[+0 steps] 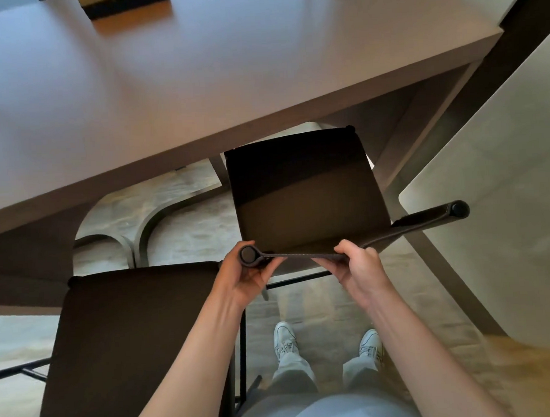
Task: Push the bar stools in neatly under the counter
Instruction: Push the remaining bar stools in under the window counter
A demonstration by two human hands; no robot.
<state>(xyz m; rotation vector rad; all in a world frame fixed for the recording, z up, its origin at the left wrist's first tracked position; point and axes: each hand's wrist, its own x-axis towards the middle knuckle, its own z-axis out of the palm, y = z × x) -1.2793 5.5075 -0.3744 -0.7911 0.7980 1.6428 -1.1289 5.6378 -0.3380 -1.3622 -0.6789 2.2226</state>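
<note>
A dark brown bar stool stood in the centre of the frame, its seat partly tucked beneath the front edge of the pale counter that filled the upper half of the picture. The seat's far edge sat just under the counter's lip, while its near part and the low backrest remained out in the open toward the person. The backrest's long axis ran from centre-left to right of the frame, rising slightly rightward, between two round black end caps; the seat faced the counter, skewed a little clockwise against the counter's edge. The left hand gripped the backrest's left end, fingers curled round the post just below its cap. The right hand held the top edge of the backrest nearer the middle, fingers hooked over it and thumb on the near side. A second bar stool of the same dark colour stood at lower left, its seat well clear of the counter and just beside the first one's left post. Two light sneakers showed on the floor at lower centre, behind the held stool.
</note>
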